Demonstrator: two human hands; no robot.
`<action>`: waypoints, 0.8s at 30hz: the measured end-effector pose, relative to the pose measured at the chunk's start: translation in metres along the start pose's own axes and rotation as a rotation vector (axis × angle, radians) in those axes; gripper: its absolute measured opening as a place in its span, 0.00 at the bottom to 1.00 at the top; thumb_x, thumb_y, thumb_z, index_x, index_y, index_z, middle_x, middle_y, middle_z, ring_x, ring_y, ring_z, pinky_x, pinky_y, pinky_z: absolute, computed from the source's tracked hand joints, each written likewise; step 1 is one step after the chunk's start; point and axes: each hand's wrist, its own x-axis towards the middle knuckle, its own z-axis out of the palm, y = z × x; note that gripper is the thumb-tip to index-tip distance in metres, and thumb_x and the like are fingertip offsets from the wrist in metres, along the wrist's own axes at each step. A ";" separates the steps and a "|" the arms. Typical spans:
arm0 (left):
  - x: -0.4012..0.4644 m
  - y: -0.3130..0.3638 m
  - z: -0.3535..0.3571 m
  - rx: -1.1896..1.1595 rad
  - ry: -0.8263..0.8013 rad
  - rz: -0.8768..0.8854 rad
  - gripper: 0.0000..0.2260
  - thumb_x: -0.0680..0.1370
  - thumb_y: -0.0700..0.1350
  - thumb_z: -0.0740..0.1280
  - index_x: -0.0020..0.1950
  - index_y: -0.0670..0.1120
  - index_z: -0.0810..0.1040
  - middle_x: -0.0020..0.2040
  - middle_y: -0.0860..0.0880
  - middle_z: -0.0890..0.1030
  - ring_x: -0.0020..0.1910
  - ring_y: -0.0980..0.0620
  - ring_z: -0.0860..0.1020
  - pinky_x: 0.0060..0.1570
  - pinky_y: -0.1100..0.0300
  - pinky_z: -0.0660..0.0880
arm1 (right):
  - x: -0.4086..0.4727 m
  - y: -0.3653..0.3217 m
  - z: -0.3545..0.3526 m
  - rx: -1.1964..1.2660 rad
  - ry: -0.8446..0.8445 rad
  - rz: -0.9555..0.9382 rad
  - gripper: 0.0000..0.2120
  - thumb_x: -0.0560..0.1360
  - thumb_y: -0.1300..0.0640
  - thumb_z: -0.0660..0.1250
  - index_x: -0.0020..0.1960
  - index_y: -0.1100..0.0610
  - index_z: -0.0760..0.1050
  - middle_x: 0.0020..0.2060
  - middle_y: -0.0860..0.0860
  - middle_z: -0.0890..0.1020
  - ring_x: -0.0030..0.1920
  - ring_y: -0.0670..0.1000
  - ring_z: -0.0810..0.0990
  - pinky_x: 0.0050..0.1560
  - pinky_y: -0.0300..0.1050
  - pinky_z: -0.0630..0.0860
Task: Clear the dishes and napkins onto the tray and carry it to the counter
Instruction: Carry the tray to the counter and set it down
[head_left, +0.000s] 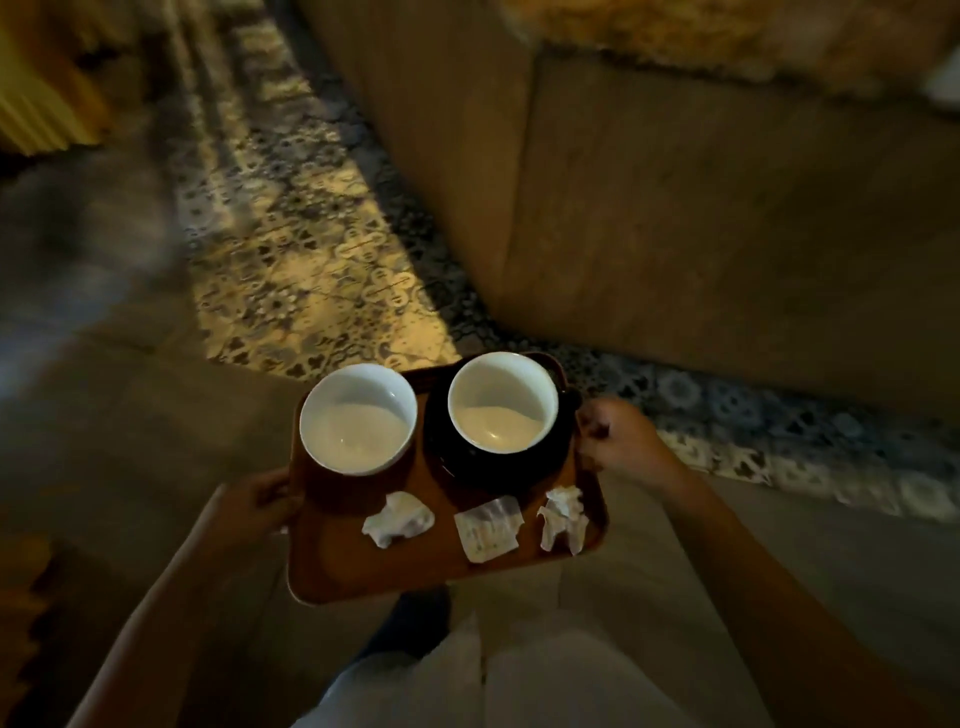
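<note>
I hold an orange-brown tray (358, 571) in the air in front of me. My left hand (249, 506) grips its left edge and my right hand (621, 441) grips its right edge. On the tray stand two cups with white insides: a left cup (358, 418) and a right cup (503, 399) resting on a dark saucer (452, 462). Nearer to me lie a crumpled napkin (397, 519), a flat white packet (488, 527) and a second crumpled napkin (563, 517).
A large beige sofa (701, 208) fills the right and top. A patterned rug (291, 249) lies lit on the floor ahead. Plain floor (130, 415) spreads to the left. A yellow ribbed object (36, 88) stands at the top left. My light trousers (519, 675) show below.
</note>
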 end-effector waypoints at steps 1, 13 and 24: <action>0.013 0.018 0.007 0.046 -0.033 0.033 0.19 0.73 0.35 0.66 0.63 0.47 0.72 0.43 0.44 0.82 0.31 0.61 0.80 0.35 0.67 0.77 | -0.001 0.010 -0.010 0.027 0.034 0.037 0.07 0.72 0.62 0.66 0.41 0.66 0.72 0.36 0.63 0.79 0.38 0.61 0.79 0.39 0.55 0.77; 0.144 0.197 0.099 0.254 -0.395 0.376 0.15 0.74 0.35 0.64 0.60 0.42 0.76 0.48 0.45 0.80 0.39 0.57 0.76 0.38 0.63 0.74 | -0.036 0.083 -0.088 0.238 0.513 0.437 0.04 0.69 0.66 0.65 0.44 0.66 0.75 0.39 0.67 0.80 0.42 0.65 0.80 0.45 0.61 0.79; 0.139 0.289 0.220 0.342 -0.643 0.426 0.15 0.73 0.33 0.66 0.59 0.40 0.77 0.41 0.49 0.80 0.44 0.46 0.79 0.45 0.51 0.75 | -0.113 0.155 -0.125 0.399 0.684 0.618 0.08 0.70 0.70 0.66 0.49 0.71 0.74 0.41 0.64 0.78 0.42 0.58 0.77 0.43 0.52 0.75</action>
